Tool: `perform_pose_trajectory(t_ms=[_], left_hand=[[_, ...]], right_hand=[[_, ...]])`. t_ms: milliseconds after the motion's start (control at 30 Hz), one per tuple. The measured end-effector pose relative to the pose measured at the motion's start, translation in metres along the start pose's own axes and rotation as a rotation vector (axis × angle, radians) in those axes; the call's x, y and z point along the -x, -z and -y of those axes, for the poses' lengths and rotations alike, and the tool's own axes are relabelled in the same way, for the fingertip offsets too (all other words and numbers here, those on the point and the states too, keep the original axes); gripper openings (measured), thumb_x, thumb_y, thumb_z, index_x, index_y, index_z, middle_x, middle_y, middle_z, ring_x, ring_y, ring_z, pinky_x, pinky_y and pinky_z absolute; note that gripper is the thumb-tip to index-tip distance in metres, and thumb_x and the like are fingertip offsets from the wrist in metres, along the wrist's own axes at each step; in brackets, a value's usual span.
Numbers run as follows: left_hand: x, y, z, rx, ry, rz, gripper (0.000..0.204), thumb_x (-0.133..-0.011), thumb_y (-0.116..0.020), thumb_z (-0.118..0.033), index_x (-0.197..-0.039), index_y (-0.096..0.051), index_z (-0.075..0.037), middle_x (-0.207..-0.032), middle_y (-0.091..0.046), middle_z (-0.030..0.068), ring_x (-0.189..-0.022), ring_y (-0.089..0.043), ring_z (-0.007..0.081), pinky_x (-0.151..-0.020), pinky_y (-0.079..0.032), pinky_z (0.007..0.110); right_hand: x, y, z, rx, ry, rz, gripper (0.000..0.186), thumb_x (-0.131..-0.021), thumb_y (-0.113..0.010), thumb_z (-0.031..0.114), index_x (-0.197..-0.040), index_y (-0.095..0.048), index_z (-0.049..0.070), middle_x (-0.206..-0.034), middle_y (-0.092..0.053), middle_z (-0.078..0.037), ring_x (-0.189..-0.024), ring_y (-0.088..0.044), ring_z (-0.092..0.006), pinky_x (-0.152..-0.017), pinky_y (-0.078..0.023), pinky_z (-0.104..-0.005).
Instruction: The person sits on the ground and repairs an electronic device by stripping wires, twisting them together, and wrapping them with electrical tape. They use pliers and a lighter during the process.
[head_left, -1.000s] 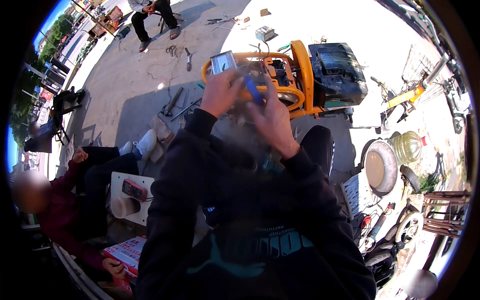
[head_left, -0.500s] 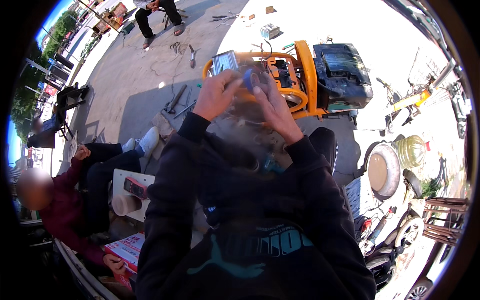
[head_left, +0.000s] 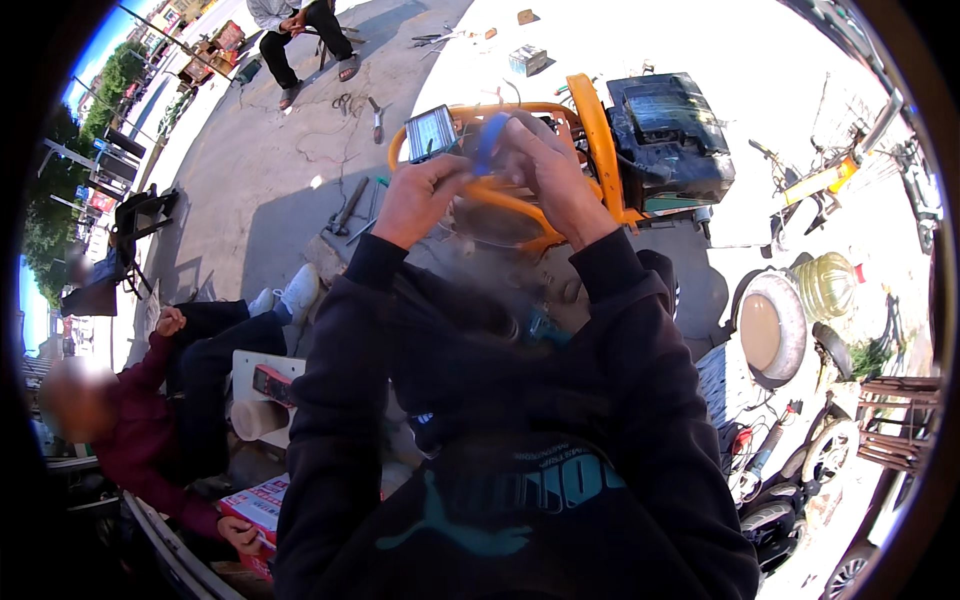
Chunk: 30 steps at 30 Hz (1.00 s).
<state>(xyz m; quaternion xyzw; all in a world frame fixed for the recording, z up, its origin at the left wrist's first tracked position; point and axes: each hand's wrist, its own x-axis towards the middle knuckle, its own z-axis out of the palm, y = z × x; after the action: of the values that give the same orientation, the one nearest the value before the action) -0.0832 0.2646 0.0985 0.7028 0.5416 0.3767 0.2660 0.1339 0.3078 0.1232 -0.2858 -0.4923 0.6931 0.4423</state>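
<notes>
A blue ring, apparently a tape roll, is in the fingers of my right hand, partly blurred. My left hand is just left of it and lower, thumb and fingertips pinched; what lies between them is too small to make out. Both are over an orange tubular metal frame with wires. A silver rectangular unit sits at its left end and a bulky black box at its right.
Hammer and other tools lie on the concrete. A seated person is at lower left beside a white board; another sits at top. A basin, water jug, bicycle parts and wheels are at right.
My right hand has risen with the blue ring, now seen more edge-on. My left hand has shifted left and slightly down, away from it.
</notes>
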Motion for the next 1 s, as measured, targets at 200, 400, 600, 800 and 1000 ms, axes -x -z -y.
perform_pose_trajectory(t_ms=[200, 400, 600, 800, 1000], left_hand=[[-0.006, -0.007, 0.009, 0.142, 0.05, -0.184, 0.02, -0.103, -0.064, -0.01, -0.117, -0.069, 0.003, -0.092, -0.076, 0.0069, -0.075, -0.073, 0.0101, -0.067, -0.055, 0.023], [-0.007, -0.018, -0.012, -0.193, -0.067, -0.192, 0.017, -0.095, -0.071, -0.015, -0.105, -0.075, -0.002, -0.082, -0.076, 0.0121, -0.07, -0.074, 0.0191, -0.065, -0.056, 0.032], [0.001, 0.0, -0.013, -0.156, -0.049, -0.007, 0.016, -0.1, -0.068, -0.011, -0.112, -0.074, -0.002, -0.083, -0.076, 0.0085, -0.074, -0.073, 0.0134, -0.067, -0.055, 0.027], [-0.007, -0.006, 0.01, 0.05, 0.004, -0.215, 0.019, -0.103, -0.066, -0.013, -0.115, -0.07, 0.001, -0.089, -0.075, 0.0017, -0.077, -0.072, 0.0081, -0.066, -0.054, 0.023], [-0.013, -0.024, -0.005, -0.178, -0.069, -0.246, 0.014, -0.096, -0.07, -0.012, -0.101, -0.072, 0.002, -0.084, -0.077, 0.0145, -0.078, -0.076, 0.0179, -0.069, -0.056, 0.031]], right_hand=[[0.043, -0.016, -0.059, 0.644, 0.353, -0.07, 0.067, -0.1, -0.066, 0.02, -0.155, -0.033, -0.002, -0.127, -0.067, -0.018, -0.096, -0.066, -0.0208, -0.087, -0.052, -0.0352], [0.067, -0.037, -0.025, 0.377, 0.273, -0.033, 0.076, -0.091, -0.075, 0.013, -0.153, -0.033, -0.003, -0.124, -0.067, -0.019, -0.114, -0.068, -0.0244, -0.086, -0.057, -0.0402], [-0.002, 0.0, 0.007, 0.05, 0.015, 0.067, 0.068, -0.097, -0.072, 0.022, -0.15, -0.039, -0.004, -0.123, -0.062, -0.012, -0.098, -0.063, -0.0154, -0.081, -0.054, -0.0327], [0.011, -0.008, -0.076, 0.415, 0.313, 0.018, 0.065, -0.104, -0.059, 0.025, -0.156, -0.03, 0.002, -0.127, -0.067, -0.018, -0.113, -0.068, -0.0325, -0.089, -0.054, -0.0421], [0.064, -0.051, -0.063, 0.953, 0.472, -0.235, 0.073, -0.087, -0.072, 0.008, -0.15, -0.037, 0.003, -0.104, -0.068, -0.028, -0.09, -0.069, -0.045, -0.075, -0.054, -0.054]])
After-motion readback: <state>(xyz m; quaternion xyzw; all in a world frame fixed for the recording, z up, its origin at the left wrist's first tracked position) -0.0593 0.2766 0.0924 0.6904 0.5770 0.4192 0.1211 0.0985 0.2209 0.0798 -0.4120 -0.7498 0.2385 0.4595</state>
